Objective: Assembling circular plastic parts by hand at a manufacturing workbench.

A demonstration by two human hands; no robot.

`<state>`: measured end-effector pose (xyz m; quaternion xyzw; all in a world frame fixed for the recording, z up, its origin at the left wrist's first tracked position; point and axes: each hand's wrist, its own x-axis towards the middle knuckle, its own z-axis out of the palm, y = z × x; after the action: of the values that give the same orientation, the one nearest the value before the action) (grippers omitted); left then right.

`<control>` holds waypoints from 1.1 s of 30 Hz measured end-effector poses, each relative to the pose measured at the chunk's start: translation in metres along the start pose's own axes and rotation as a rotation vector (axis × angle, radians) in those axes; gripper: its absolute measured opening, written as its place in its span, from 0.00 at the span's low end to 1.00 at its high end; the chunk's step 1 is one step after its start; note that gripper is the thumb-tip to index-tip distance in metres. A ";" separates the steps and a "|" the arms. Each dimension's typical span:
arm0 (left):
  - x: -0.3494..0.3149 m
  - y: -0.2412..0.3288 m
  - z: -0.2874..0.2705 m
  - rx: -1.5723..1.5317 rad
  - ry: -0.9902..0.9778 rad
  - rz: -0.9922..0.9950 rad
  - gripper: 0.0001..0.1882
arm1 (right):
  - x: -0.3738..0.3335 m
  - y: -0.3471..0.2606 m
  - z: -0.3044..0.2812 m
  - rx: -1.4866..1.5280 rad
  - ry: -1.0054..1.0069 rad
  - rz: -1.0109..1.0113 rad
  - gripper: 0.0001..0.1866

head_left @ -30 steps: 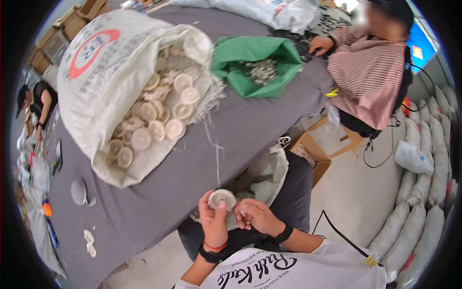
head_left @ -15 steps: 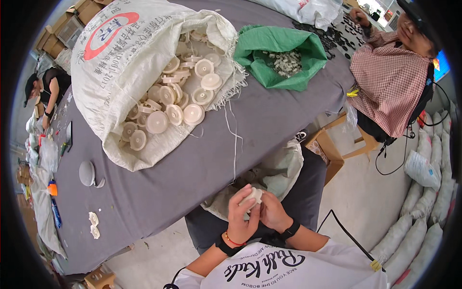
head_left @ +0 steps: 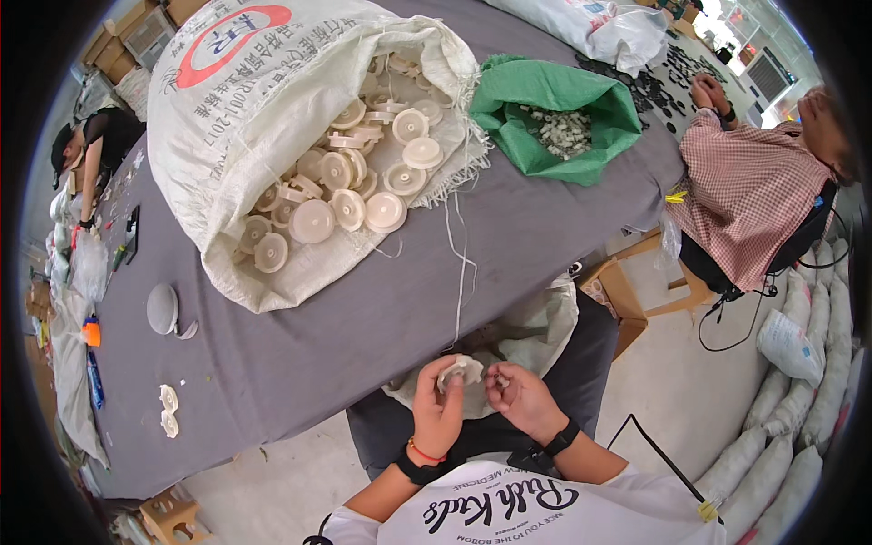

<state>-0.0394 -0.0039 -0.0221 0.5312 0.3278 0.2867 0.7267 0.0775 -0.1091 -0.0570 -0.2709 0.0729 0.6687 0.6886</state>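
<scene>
On my head feed, I have the left hand [head_left: 439, 413] holding an off-white, scalloped-rimmed round plastic disc [head_left: 469, 367], its thumb lying over the near side and its fingers around the left and back. The disc is in mid-air over the lap, just off the near edge of the grey cloth-covered table [head_left: 381, 304]. I see one broad face turned up toward my camera, somewhat tilted; being round, the disc gives me no true long axis, though from here its outline runs wider from side to side than front to back. The right hand [head_left: 531, 409] sits just to its right, fingertips pinching a small pale piece [head_left: 499, 381], too small for me to make out its shape or which way it points; I read a narrow gap between that piece and the disc. Below both hands I have an open whitish woven bag [head_left: 548, 338]. Farther up the table, a large white woven sack [head_left: 211, 168] lies with its mouth spread toward me, cream round plastic discs [head_left: 312, 222] heaped in it at mixed angles; just right of it, a green woven bag [head_left: 607, 145] holds little whitish bits [head_left: 561, 133].
</scene>
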 end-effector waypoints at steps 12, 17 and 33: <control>0.010 -0.059 -0.022 0.478 -0.165 0.128 0.22 | 0.039 -0.192 0.107 0.355 -0.143 -0.461 0.25; -0.001 -0.056 -0.031 0.660 -0.374 0.040 0.25 | 0.073 -0.246 0.099 0.586 -0.171 -0.561 0.40; 0.056 0.073 0.001 0.615 -0.874 0.223 0.19 | 0.098 -0.209 0.123 -0.241 0.145 -1.143 0.21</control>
<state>-0.0088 0.0579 0.0391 0.8204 0.0057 0.0054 0.5717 0.2554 0.0439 0.0592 -0.3885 -0.1145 0.1748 0.8975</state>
